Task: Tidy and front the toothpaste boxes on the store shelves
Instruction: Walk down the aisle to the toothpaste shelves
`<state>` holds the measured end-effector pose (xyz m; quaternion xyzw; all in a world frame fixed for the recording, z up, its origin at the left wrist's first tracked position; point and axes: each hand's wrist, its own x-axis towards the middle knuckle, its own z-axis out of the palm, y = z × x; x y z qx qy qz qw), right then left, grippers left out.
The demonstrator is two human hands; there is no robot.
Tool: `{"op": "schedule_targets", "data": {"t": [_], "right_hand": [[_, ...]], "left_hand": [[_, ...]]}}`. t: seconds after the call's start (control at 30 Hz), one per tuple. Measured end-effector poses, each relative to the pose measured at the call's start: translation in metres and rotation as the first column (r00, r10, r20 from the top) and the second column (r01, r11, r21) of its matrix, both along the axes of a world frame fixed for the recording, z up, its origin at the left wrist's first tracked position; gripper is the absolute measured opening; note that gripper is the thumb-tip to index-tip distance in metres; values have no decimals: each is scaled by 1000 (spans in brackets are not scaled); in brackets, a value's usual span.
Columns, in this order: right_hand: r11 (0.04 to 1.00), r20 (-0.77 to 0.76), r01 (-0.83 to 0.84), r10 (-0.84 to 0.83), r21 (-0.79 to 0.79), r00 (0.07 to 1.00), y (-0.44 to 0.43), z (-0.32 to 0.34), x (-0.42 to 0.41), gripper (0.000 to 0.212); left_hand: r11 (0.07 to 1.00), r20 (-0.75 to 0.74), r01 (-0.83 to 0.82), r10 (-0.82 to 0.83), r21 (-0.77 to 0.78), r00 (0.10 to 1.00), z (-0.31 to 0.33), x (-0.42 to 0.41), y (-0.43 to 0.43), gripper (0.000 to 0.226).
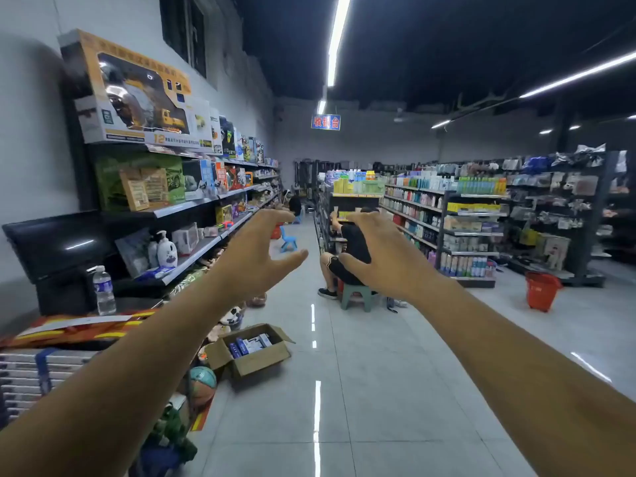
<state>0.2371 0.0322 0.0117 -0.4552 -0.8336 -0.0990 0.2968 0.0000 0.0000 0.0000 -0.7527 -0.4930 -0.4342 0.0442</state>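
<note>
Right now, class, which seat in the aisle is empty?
The blue chair, farther off; the nearer green stool has a person sitting on it.

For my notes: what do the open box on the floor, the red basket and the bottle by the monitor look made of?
Open box: matte brown cardboard, by its folded-out flaps. Red basket: probably moulded plastic, uniform colour, slight sheen. Bottle: clear plastic, seemingly; see-through with a wrapped label.

A person in black (347,256) sits on a green stool (358,297) mid-aisle. An open cardboard box (261,361) lies on the floor beside the left shelves (192,207); a red basket (543,290) stands to the right.
</note>
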Motion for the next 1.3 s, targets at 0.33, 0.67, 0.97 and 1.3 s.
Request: {"op": "schedule_targets", "data": {"t": [0.33,0.67,0.97,1.3], "right_hand": [[997,193,60,-48,-56,980,270,-5,10,66],[989,222,63,-31,-135,974,529,9,4,57],[987,260,68,-27,-149,965,805,-24,-62,57],[989,165,101,-82,-112,983,1133,0,-78,69]], "left_hand": [[984,-278,-171,152,-44,949,-8,29,280,62],[961,-372,-276,243,-36,896,-15,26,526,62],[951,-391,-309,282,-7,876,-44,-20,792,62],[961,-445,-274,225,-47,867,-9,-38,1141,60]]}}
